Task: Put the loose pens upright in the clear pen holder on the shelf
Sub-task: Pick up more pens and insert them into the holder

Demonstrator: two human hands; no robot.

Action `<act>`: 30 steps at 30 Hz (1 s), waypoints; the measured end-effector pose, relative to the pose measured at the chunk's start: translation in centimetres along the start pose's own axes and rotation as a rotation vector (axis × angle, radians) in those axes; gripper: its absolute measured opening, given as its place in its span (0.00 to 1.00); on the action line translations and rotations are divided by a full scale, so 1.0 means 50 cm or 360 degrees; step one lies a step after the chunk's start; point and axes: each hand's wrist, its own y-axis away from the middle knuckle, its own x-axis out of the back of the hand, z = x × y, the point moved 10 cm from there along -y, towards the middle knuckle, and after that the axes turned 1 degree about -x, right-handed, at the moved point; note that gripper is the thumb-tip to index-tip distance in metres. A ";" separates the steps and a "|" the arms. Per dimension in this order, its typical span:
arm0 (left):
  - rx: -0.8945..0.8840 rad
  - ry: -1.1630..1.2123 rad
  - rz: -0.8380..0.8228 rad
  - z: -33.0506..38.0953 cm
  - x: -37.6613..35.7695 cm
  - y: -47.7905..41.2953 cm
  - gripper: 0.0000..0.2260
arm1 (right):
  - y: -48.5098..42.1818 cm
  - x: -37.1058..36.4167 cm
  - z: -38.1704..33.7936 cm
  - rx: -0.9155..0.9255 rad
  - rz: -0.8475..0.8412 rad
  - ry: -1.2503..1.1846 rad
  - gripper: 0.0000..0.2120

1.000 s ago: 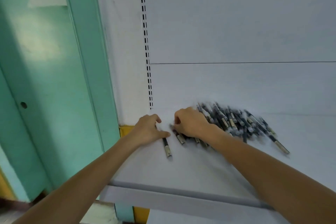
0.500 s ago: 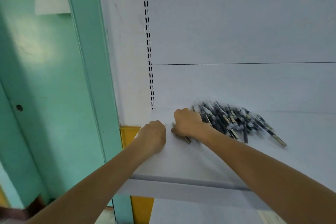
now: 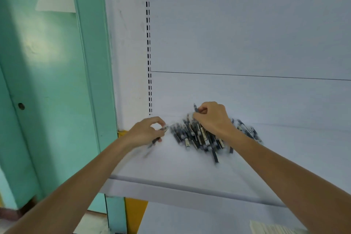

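A pile of dark loose pens (image 3: 199, 137) lies on the white shelf (image 3: 171, 169), near its back wall. My right hand (image 3: 212, 118) sits over the top of the pile, its fingers curled round a pen (image 3: 195, 108) whose end sticks up above the thumb. To the left of the pile, my left hand (image 3: 146, 132) holds a pen (image 3: 158, 137) that lies slanted through its curled fingers. No clear pen holder shows in the head view.
The shelf's front edge (image 3: 190, 188) runs across below my forearms. A slotted upright (image 3: 148, 43) marks the shelf's left side. Left of it stands a teal door (image 3: 47, 81) and its frame. A lower shelf (image 3: 209, 220) shows beneath.
My right hand has moved right onto the pile and lifted a pen's end. My left hand has shifted a little right with a pen in it. The camera has moved closer.
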 end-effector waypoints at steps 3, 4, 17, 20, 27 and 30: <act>0.0103 0.0616 0.0034 0.036 -0.018 0.015 0.05 | 0.018 0.038 0.020 0.0042 -0.0004 -0.0100 0.07; 0.0142 0.0866 0.0011 0.051 -0.031 0.021 0.06 | 0.023 0.056 0.029 0.0033 -0.0002 -0.0189 0.05; -0.0005 0.1870 -0.0786 0.421 -0.342 0.107 0.14 | 0.182 0.395 0.253 -0.0184 0.0235 -0.0316 0.03; -0.0098 0.1676 -0.0738 0.470 -0.421 0.117 0.10 | 0.239 0.478 0.314 -0.0250 0.0311 -0.0216 0.03; -0.0242 0.0985 -0.0437 0.617 -0.612 0.143 0.13 | 0.431 0.705 0.476 -0.0475 0.0510 -0.0013 0.14; -0.0395 0.0781 -0.0515 0.701 -0.703 0.178 0.15 | 0.508 0.791 0.524 -0.0540 0.0561 -0.0044 0.27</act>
